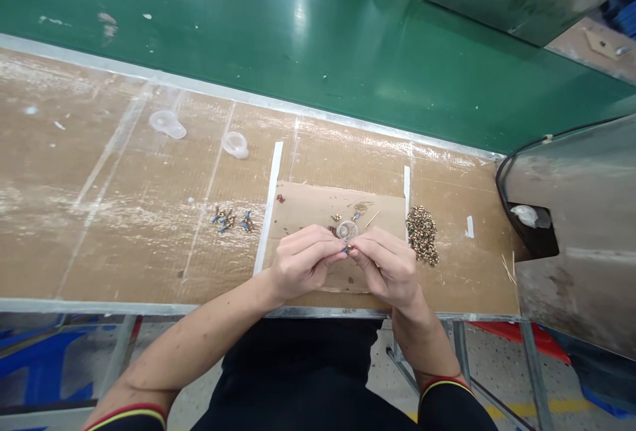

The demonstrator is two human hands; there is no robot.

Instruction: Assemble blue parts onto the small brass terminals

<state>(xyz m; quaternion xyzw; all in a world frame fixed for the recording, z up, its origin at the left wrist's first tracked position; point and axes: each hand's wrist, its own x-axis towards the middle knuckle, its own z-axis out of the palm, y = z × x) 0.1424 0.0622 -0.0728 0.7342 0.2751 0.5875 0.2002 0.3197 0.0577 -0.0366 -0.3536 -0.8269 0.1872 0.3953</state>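
Dark shirt (298, 378): closest to my eye, filling the lower middle of the frame, the sleeves (450, 399) edged in red and yellow.
Left hand (303, 260): fingers curled, thumb and forefinger pinching a small blue-and-brass piece (345, 249).
Right hand (388, 264): pinching too, its fingertips meeting the other hand's at that same piece.
Pinched piece: just below and right of the frame's centre, so covered by fingers that I can't make out its full shape.
Clear cup (346, 230): just beyond the fingertips, on a brown cardboard sheet (308, 202) marked with dark spots.
Thin stick (371, 220): lying on the sheet, right of the cup.
Brass heap (422, 236): many tiny pieces piled just off the sheet's right edge.
Blue-tipped clusters (226, 220): small groups left of the sheet, well apart from the heap.
Clear plastic containers (167, 124): two, toward the upper left of the worktable (74, 186).
Green surface (248, 40): a broad, shiny band across the top.
Metal housing (576, 272): at the right edge, white wad (525, 215) in its opening.
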